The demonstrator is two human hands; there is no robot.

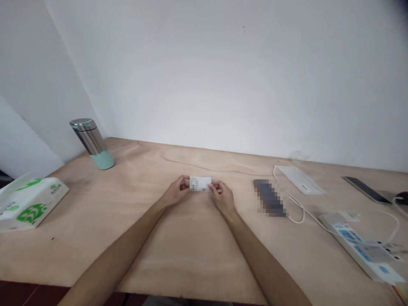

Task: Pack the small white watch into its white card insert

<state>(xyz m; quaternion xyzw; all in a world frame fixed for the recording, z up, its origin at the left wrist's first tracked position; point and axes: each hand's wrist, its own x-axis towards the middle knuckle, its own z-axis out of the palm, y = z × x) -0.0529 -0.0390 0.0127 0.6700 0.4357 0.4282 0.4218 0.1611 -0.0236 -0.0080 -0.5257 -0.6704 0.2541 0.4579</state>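
Near the middle of the wooden table (197, 246), a small white packet (200, 183) with fine dark print faces me. Its exact kind is too small to tell. My left hand (177, 190) pinches it at the left end, and my right hand (222, 196) grips the lower right corner between thumb and fingers. Both forearms reach in from the near edge. Some fingertips are hidden behind the packet.
A steel and mint-green tumbler (92, 144) stands at the back left, before it a tissue pack (35, 202). To the right lie a blurred-out phone (270, 199), a white flat case (299, 180), a dark phone (366, 190), and a power strip (360, 250) with white cables.
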